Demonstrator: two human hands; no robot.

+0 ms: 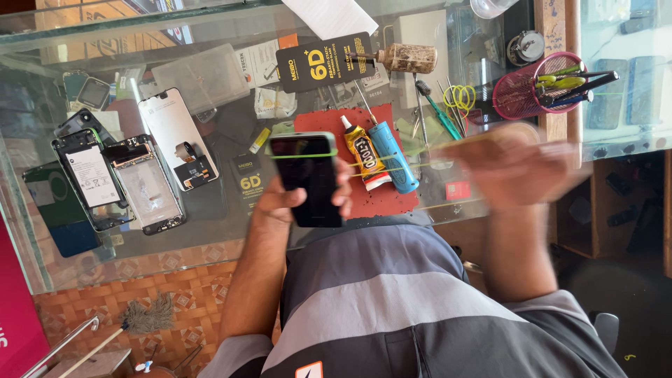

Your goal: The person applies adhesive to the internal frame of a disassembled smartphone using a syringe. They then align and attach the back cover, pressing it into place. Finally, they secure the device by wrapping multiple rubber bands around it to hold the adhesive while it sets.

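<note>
Phone (308, 178) in left hand (280, 203), above mat (329, 122) on glass counter (231, 238). Glue tube (364, 157) and screwdriver (392, 164) on mat, right of phone. Opened phones (122, 178) left. Mesh tool cup (521, 91) far right, beyond right hand (518, 164).

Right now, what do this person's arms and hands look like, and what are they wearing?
Both forearms are bare, with no gloves, watch or rings visible. The left hand shows sharply; the right hand is motion-blurred, so details there are unclear. Short sleeves belong to a dark grey shirt with a lighter grey band.
</note>
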